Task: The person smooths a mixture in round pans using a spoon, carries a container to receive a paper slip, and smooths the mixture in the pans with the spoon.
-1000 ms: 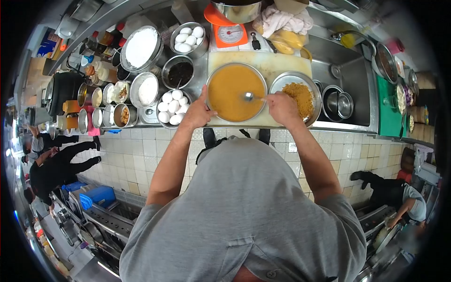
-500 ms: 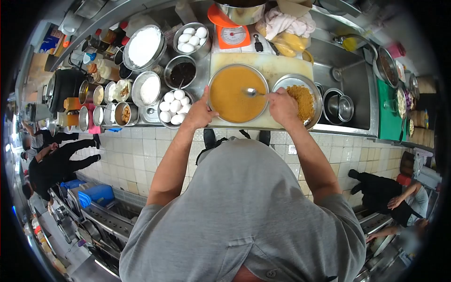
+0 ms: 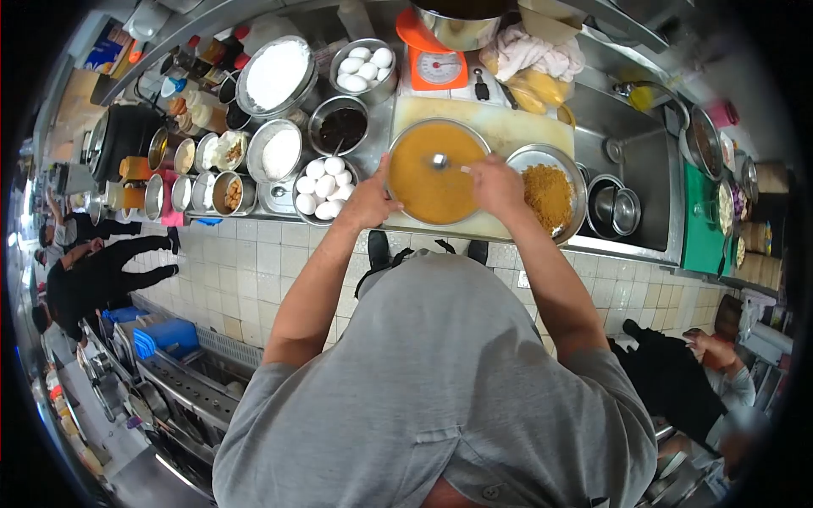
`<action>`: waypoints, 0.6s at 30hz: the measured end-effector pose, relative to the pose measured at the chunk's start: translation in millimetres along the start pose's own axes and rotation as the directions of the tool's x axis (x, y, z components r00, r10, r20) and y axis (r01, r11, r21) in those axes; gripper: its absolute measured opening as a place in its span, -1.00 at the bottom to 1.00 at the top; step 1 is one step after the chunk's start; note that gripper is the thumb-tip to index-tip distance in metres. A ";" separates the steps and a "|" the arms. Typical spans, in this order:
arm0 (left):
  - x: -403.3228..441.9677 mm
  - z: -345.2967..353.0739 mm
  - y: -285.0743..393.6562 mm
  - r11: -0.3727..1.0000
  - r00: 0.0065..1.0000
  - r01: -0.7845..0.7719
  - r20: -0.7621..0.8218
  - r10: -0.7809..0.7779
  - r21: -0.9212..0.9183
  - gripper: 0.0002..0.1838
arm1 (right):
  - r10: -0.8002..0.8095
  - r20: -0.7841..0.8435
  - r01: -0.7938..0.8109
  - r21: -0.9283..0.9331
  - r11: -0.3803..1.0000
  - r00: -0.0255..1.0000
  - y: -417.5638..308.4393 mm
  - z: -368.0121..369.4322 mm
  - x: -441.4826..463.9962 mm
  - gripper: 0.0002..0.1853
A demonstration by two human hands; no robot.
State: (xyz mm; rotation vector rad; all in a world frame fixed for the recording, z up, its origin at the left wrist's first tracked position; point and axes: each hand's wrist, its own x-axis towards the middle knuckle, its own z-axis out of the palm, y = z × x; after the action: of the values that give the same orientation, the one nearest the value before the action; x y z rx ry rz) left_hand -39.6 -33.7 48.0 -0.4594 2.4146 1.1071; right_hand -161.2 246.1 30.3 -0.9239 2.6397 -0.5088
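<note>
One round metal pan [image 3: 438,120] of yellow-orange mixture [image 3: 432,195] sits on a pale cutting board [image 3: 529,124], its near rim just inside the counter's near edge. The person's left hand [image 3: 367,205] rests against the pan's left side, thumb and forefinger spread apart along the rim. The right hand [image 3: 498,188] reaches over the right rim with fingers and thumb together, clamped on the handle of a spoon [image 3: 439,160]; its head shines over the middle of the mixture, though I can't tell how deep it dips.

To the right, a slim strip of board separates the pan from a wide metal bowl [image 3: 584,203] of golden crumbs [image 3: 548,195]. More of the board's surface shows on the far side, giving the spoon hand some room there. On the left it is tighter: just past the left hand stands a bowl [image 3: 354,175] of white eggs [image 3: 325,188]. Right of the board, the sink [image 3: 644,157] drops away.

Beyond the board stands an orange scale [image 3: 438,69]; its dial carries markings too small for me to read. Lettering on a blue box [image 3: 107,48] at far left is equally illegible. Tiled floor [image 3: 229,262] stretches along the near side, where a co-worker in a dark apron [image 3: 677,372] is at the right.
</note>
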 end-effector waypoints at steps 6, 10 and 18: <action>1.6 -2.2 -0.7 0.998 1.000 -0.019 0.003 0.019 0.056 0.32 | -0.141 0.062 0.134 0.113 0.985 0.988 -14.8 1.1 44.5 -0.72; 10.3 6.5 -18.8 0.995 0.999 -0.040 -0.033 0.043 0.092 0.35 | -0.059 0.025 0.058 0.044 0.997 0.998 -15.1 -6.1 76.1 -0.71; 13.1 10.1 -26.7 0.987 0.990 -0.115 -0.073 0.124 0.112 0.34 | 0.246 -0.043 -0.244 0.057 0.968 0.968 23.0 -17.4 26.4 -0.67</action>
State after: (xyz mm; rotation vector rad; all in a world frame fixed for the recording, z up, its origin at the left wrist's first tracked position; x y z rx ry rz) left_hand -35.6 -44.1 18.6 -0.3326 2.5867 1.0180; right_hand -200.1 249.9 32.0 -0.5647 2.7207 -0.5407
